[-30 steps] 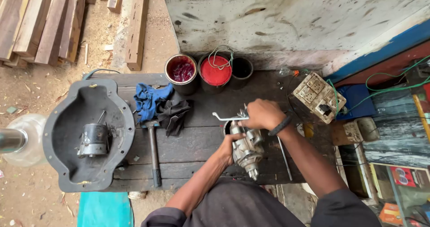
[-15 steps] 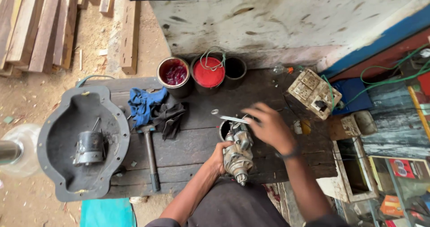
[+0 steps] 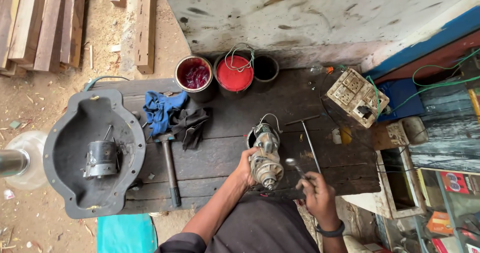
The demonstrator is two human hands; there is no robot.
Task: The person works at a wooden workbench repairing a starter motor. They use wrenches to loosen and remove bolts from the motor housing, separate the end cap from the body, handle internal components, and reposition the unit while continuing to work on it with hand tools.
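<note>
Dark wooden tabletop point(image 3: 225, 153) against a stained wall: the left hand point(image 3: 246, 167) clasps the starter motor point(image 3: 265, 158) standing near the front edge. The right hand point(image 3: 317, 197) has come off the motor and now grips a small wrench point(image 3: 296, 167) just beside it; a T-handle driver point(image 3: 310, 138) lies alongside.

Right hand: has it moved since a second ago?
Yes. The right hand has come off the motor unit toward the bench's near edge, holding a small tool.
</note>
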